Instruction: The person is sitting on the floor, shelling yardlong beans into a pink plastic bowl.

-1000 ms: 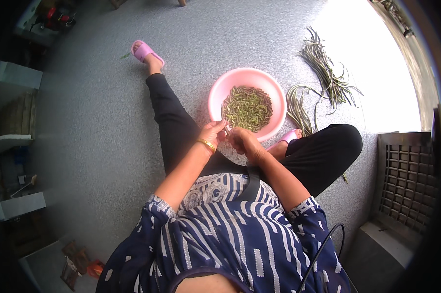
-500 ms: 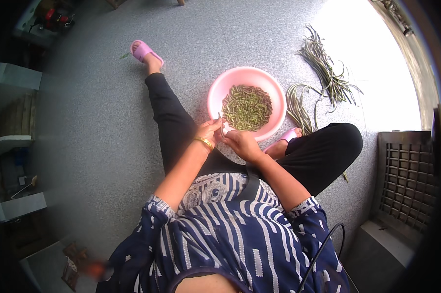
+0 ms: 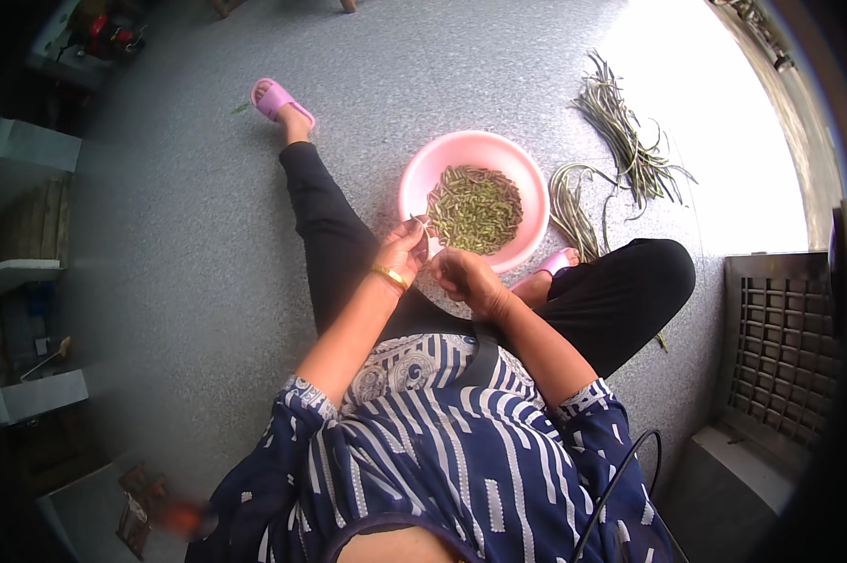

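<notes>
My left hand (image 3: 402, 251), with a gold bracelet at its wrist, is at the near left rim of a pink basin (image 3: 408, 184). Its thumb and fingers pinch a thin long bean (image 3: 423, 225), whose ends stick out. Close beside it on the right, my right hand (image 3: 472, 283) is closed with curled fingers, just outside the near rim. Whatever those fingers grip is too small and hidden to make out. Inside the basin lies a heap of short cut bean pieces (image 3: 478, 208), green and purplish-brown.
Whole long beans (image 3: 625, 141) lie in a bundle on the speckled grey floor (image 3: 208, 216), right of the basin. A smaller bunch (image 3: 575, 211) sits against the basin's right side. My legs spread around the basin, in pink slippers (image 3: 273, 98). A dark lattice panel (image 3: 785, 328) stands at the right.
My right hand has drawn slightly back from the left, and its fingers have curled in more. The left hand stays almost in place, its pinched bean showing more clearly.
</notes>
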The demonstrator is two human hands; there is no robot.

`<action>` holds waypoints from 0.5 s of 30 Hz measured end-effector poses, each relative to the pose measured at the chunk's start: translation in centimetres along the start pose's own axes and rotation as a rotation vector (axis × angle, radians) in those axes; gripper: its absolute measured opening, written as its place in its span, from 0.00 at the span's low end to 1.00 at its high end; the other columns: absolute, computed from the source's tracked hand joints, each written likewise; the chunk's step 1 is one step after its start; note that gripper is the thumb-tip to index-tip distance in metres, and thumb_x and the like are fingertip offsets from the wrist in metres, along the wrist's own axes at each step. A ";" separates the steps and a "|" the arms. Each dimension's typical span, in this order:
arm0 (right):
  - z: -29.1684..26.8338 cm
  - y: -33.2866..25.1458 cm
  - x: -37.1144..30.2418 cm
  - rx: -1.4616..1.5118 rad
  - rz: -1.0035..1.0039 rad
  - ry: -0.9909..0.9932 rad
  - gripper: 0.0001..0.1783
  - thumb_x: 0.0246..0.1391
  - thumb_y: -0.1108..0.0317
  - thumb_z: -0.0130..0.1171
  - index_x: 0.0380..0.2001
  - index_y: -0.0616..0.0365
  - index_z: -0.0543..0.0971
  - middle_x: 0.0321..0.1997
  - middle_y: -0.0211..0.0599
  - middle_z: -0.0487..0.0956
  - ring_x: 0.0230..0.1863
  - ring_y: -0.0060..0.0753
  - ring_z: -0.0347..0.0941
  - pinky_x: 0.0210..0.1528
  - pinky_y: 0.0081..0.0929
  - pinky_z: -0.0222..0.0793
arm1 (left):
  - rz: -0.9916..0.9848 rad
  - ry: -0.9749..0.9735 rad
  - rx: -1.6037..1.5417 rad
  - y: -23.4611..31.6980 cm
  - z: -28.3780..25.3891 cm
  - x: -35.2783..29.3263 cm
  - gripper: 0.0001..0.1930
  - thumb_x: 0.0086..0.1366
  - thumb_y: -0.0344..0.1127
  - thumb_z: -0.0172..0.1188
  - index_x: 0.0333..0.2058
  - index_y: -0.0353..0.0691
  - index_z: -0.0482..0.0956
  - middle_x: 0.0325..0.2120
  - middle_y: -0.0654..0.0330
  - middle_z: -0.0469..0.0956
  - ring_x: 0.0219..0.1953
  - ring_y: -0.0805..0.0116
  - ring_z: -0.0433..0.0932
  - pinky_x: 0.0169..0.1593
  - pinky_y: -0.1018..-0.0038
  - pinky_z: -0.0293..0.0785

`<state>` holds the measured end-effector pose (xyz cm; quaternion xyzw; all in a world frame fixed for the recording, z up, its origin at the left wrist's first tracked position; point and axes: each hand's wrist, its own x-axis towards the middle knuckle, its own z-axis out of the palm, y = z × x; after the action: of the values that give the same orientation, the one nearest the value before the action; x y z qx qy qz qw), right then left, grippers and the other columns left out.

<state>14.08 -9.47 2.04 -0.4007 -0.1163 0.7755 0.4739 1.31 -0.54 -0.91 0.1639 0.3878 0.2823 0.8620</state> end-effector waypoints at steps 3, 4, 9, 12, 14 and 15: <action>0.7 -0.4 -0.5 -0.083 -0.007 0.094 0.16 0.50 0.52 0.44 0.22 0.54 0.70 0.13 0.21 0.59 0.12 0.13 0.48 0.13 0.14 0.41 | 0.056 -0.001 0.055 -0.4 0.7 -0.2 0.07 0.56 0.32 0.51 0.35 0.42 0.72 0.26 0.64 0.74 0.25 0.79 0.71 0.27 0.85 0.65; 0.6 -0.3 -0.5 -0.153 -0.024 0.090 0.16 0.50 0.52 0.46 0.23 0.54 0.70 0.13 0.21 0.60 0.12 0.13 0.48 0.13 0.14 0.41 | 0.043 -0.009 0.055 -0.6 0.5 -0.1 0.09 0.56 0.34 0.52 0.36 0.42 0.71 0.27 0.63 0.74 0.27 0.77 0.72 0.29 0.82 0.67; 0.3 -0.1 -0.1 -0.359 -0.137 0.190 0.16 0.49 0.56 0.49 0.26 0.60 0.73 0.15 0.21 0.63 0.15 0.15 0.56 0.14 0.15 0.48 | 0.016 0.026 0.006 -0.1 0.6 -0.4 0.11 0.55 0.36 0.53 0.37 0.40 0.71 0.26 0.63 0.73 0.27 0.75 0.70 0.32 0.76 0.70; -0.1 0.4 0.3 -0.853 -0.417 0.219 0.14 0.47 0.60 0.51 0.22 0.62 0.72 0.14 0.28 0.65 0.17 0.24 0.61 0.18 0.22 0.55 | -0.037 0.135 0.010 0.1 0.1 -0.2 0.08 0.56 0.34 0.51 0.34 0.41 0.72 0.26 0.64 0.73 0.26 0.77 0.70 0.29 0.80 0.68; 0.8 -0.3 -0.1 -1.172 -0.854 0.104 0.10 0.44 0.66 0.53 0.21 0.63 0.71 0.13 0.38 0.65 0.18 0.36 0.64 0.23 0.29 0.59 | -0.101 0.154 -0.038 -0.3 0.0 -0.1 0.08 0.56 0.34 0.52 0.34 0.40 0.72 0.25 0.65 0.72 0.26 0.76 0.70 0.30 0.79 0.68; 1.0 -0.5 -0.4 -1.172 -0.854 0.104 0.10 0.44 0.66 0.53 0.21 0.63 0.71 0.13 0.38 0.65 0.18 0.36 0.64 0.23 0.29 0.59 | -0.168 0.169 -0.085 -0.5 0.3 -0.2 0.08 0.56 0.35 0.52 0.33 0.39 0.72 0.24 0.65 0.72 0.26 0.75 0.70 0.31 0.79 0.69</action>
<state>13.76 -9.29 3.16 -0.5447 -0.6362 0.3132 0.4477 1.60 -1.03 -0.89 0.0695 0.4591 0.2381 0.8530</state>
